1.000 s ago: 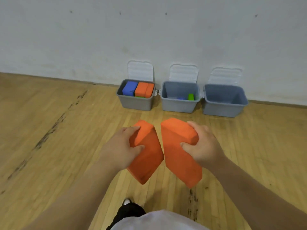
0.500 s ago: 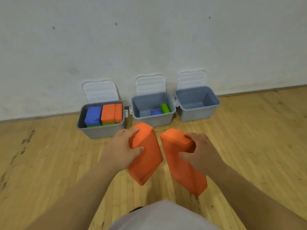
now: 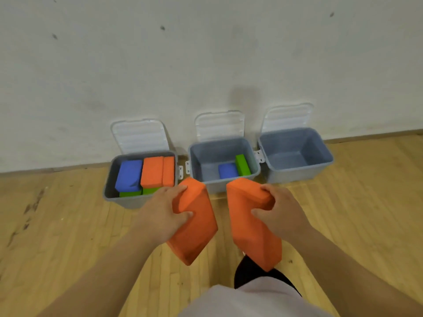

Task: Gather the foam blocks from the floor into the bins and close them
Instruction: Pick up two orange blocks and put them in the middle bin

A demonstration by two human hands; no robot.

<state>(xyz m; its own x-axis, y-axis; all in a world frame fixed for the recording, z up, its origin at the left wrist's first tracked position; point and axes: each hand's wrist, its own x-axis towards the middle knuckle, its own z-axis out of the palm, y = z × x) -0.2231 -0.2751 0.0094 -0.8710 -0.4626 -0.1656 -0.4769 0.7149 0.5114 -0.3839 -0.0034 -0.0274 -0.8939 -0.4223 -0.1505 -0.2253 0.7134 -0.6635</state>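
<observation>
Left hand [image 3: 160, 216] grips one orange block [image 3: 194, 227]; right hand [image 3: 281, 213] grips another orange block [image 3: 251, 229]. No legible writing on the open bins [image 3: 297, 172].

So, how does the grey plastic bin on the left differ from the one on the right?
The left grey plastic bin holds blue, orange and green foam blocks; the right grey plastic bin looks empty. The left looks darker, the right bluer. Both stand open, white lids raised.
</observation>
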